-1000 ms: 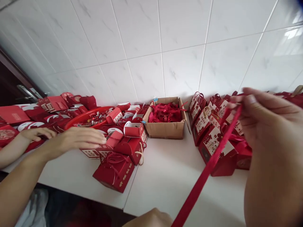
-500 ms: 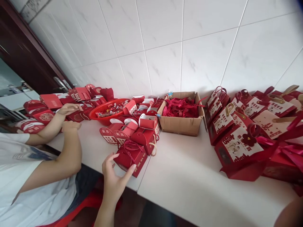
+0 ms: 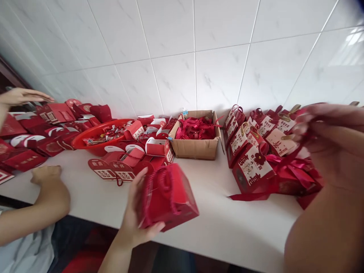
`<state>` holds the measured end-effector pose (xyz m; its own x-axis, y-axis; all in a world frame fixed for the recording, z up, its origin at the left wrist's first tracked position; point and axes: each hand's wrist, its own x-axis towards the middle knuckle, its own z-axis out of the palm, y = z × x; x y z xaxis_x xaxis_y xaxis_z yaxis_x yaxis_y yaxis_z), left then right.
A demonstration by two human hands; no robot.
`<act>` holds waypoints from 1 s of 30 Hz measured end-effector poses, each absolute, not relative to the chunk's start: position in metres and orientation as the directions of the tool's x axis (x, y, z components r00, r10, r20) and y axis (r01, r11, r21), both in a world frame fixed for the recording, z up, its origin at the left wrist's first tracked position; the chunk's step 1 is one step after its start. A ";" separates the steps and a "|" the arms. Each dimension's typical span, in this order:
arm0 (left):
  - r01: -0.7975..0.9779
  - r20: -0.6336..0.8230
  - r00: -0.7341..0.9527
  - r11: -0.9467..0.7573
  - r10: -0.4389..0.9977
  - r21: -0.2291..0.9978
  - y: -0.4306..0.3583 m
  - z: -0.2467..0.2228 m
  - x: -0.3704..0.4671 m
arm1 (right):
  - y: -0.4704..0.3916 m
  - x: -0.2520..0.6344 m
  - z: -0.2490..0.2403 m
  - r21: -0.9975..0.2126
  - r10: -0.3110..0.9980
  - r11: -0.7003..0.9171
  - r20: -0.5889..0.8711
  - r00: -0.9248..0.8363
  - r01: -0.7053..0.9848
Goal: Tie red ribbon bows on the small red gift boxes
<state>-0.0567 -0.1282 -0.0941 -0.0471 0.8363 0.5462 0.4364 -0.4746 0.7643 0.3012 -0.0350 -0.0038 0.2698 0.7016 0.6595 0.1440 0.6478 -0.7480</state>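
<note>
My left hand point(image 3: 135, 218) grips a small red gift box point(image 3: 182, 193) with a twisted cord handle, tilted and lifted over the table's front part. The thumb is under its near edge and the fingers are along its left side. At the right, my right hand point(image 3: 332, 140) is raised, blurred, in front of the finished-looking bags. Its fingers pinch a dark red ribbon point(image 3: 295, 151), which slants down to the left. Below it, a red box with a pink ribbon bow point(image 3: 295, 170) is partly covered by my right wrist.
A cardboard box of red ribbons point(image 3: 196, 148) stands against the tiled wall. Left of it are open red boxes point(image 3: 127, 161) and a red basin of wrapped sweets point(image 3: 93, 148). White-labelled gift bags point(image 3: 254, 167) crowd the right. A co-worker's forearm point(image 3: 54, 197) rests at the left.
My left hand has taken hold of the corded red box and lifted it away from the other boxes. My right hand has come into view with the ribbon. The co-worker's far hand has moved.
</note>
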 end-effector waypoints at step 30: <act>0.545 0.175 0.372 -0.367 0.911 0.754 0.024 -0.086 0.034 | 0.034 0.224 -0.050 -0.330 0.839 0.428 -0.199 -0.506 0.841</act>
<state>0.0335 0.0242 -0.0861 0.3724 0.9115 0.1748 0.5448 -0.3671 0.7539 0.2240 0.0342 -0.0503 -0.5055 0.8394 -0.1995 0.8413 0.4282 -0.3301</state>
